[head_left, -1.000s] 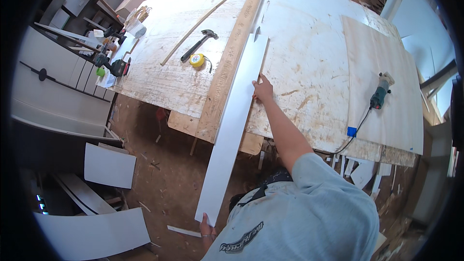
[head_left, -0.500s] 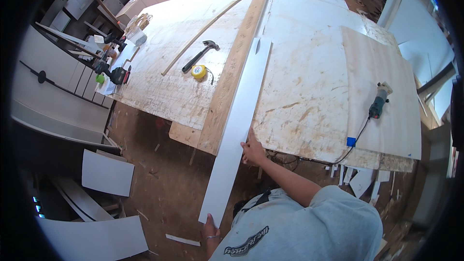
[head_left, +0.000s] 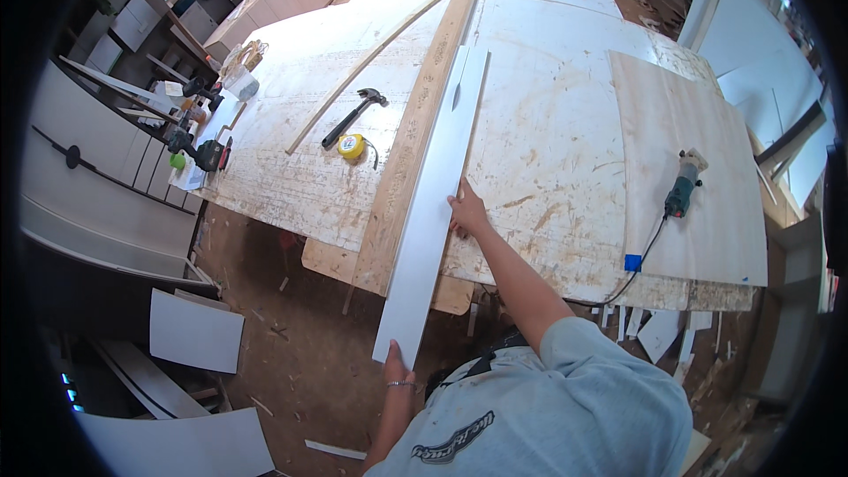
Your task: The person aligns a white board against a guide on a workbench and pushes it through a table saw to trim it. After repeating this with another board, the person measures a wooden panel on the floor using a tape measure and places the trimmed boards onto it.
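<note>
A long white board (head_left: 427,221) lies along the right side of a wooden plank (head_left: 412,137), its near end sticking out past the worktable's front edge. My left hand (head_left: 398,366) is closed on that near end, thumb on top; the fingers underneath are hidden. Farther up, my right hand (head_left: 470,210) grips the board's right edge, its fingers partly hidden. Near the board's far end is a dark slender mark or slot. On the left of the plank lie a black-handled claw hammer (head_left: 352,119) and a yellow tape measure (head_left: 351,147).
A thin wooden strip (head_left: 367,71) lies on the worktable (head_left: 548,141). At right, a corded trim router (head_left: 682,190) rests on a plywood sheet (head_left: 654,115). Cordless drills (head_left: 208,154) stand at the left edge. White panel offcuts (head_left: 196,330) and scraps litter the floor.
The white board has slid forward, away from me, farther onto the table. Both my hands have moved forward with it, keeping their grip.
</note>
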